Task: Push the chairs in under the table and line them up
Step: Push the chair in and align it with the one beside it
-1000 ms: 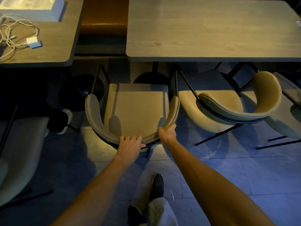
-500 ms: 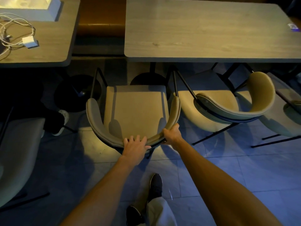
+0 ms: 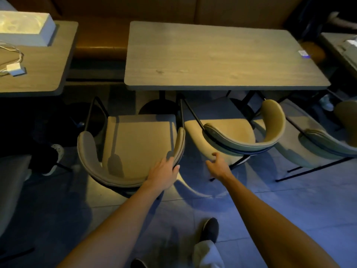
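Left chair is found at the near edge of the table, towards its left corner, squared to it but with the seat not yet under the top. Middle chair stands at the same edge, turned askew; right chair lies beyond the right corner.

Left hand is closed over the right end of the left chair's backrest, fingers over the rim. Right hand holds nothing, loosely curled, near the middle chair's seat.

The chairs are judged stiff and fairly light: padded shells on thin dark metal legs. The upholstered back rim is judged the soundest hold, taken at both ends so that swivelling is avoided.

The floor is tiled; scraping of legs is considered likely. The room is dim. A bench runs behind the table. On the side table a box and a charger are noted.
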Motion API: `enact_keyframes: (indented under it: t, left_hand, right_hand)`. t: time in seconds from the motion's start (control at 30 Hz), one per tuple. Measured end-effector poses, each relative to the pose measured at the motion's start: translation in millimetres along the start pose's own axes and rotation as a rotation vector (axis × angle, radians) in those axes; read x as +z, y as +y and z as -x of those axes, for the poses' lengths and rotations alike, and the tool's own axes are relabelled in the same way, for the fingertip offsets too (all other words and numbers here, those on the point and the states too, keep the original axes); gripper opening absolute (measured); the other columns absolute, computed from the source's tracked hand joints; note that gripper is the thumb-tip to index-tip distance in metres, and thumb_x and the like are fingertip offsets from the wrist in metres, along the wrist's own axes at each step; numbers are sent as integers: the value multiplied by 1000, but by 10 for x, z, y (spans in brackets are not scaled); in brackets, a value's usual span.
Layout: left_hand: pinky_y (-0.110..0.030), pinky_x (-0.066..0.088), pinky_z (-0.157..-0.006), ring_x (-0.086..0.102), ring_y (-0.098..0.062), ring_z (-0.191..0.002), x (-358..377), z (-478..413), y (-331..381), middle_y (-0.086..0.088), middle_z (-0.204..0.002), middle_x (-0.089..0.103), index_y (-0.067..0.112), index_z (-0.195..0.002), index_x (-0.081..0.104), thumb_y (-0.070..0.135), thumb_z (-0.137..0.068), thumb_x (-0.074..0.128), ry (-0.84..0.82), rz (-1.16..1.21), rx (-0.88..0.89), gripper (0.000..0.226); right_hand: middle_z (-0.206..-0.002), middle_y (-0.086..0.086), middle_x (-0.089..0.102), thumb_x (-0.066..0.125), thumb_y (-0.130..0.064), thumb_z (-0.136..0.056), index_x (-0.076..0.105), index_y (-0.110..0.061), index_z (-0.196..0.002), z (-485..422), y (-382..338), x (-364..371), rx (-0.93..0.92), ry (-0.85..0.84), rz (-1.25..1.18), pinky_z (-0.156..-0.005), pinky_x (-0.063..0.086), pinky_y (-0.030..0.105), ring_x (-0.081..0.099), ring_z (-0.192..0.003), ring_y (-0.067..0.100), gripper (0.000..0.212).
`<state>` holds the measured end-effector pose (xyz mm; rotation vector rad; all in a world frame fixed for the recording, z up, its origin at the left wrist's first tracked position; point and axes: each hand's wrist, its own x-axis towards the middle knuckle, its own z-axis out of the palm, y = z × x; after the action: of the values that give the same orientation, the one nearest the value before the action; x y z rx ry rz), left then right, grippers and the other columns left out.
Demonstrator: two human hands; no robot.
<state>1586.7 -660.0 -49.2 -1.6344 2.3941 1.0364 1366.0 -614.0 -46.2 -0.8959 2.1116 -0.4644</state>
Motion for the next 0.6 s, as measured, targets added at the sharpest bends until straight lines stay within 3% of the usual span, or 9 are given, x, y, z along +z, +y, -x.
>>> enact_keyframes:
  t: [0.1,0.2,0.37,0.6]
  left_hand:
    - [-44,45,-93,53,-31,-116,4,-233,464,-10,-127,55,21,-134,49,44,-101,39,73,-28,25,41]
    - [-47,46,-95,53,-31,-117,56,-493,975,-9,-129,54,22,-138,46,42,-102,38,108,-74,50,43]
    - [-51,43,-95,49,-37,-119,298,-986,1912,-13,-132,51,18,-141,42,34,-101,41,76,-238,136,43]
    - [-44,36,-99,45,-34,-117,870,-1627,2651,-12,-123,52,17,-130,50,21,-85,63,75,-472,282,47]
  right_hand:
    - [-123,19,63,55,-35,-87,37,-13,-146,-286,62,-440,-24,26,48,-92,53,47,64,-104,37,65]
    - [-134,21,57,58,-22,-93,38,-7,-147,-508,114,-834,-94,-5,79,-98,46,42,56,-121,38,59]
    - [-136,21,56,57,-18,-89,38,-10,-145,-996,570,-1462,-150,-49,249,-97,47,44,55,-120,40,60]
    - [-138,8,54,62,-27,-88,47,-18,-137,-1558,1317,-2181,-249,-7,908,-105,35,50,42,-127,34,52]
